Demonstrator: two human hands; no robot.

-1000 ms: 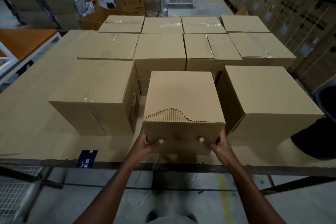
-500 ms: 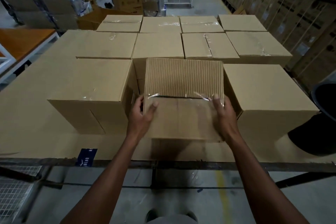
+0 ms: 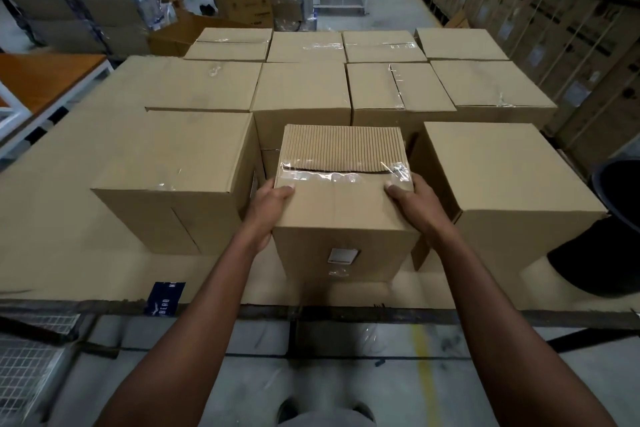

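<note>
Taped brown carton (image 3: 341, 215) — upright, between larger boxes (image 3: 176, 180).

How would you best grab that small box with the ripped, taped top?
Probably take the small box by its two side walls near the top, left hand and right hand reaching from the near edge: bigger boxes flank it, and its torn flap looks weak.

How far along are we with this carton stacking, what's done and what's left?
Done: two back rows of taped cartons stand on the cardboard-covered platform, with the left large carton and right large carton in front. In hand: the left hand and right hand grip the small taped carton in the gap between those two. Left: releasing it; I cannot tell whether it already rests on the platform.
</note>
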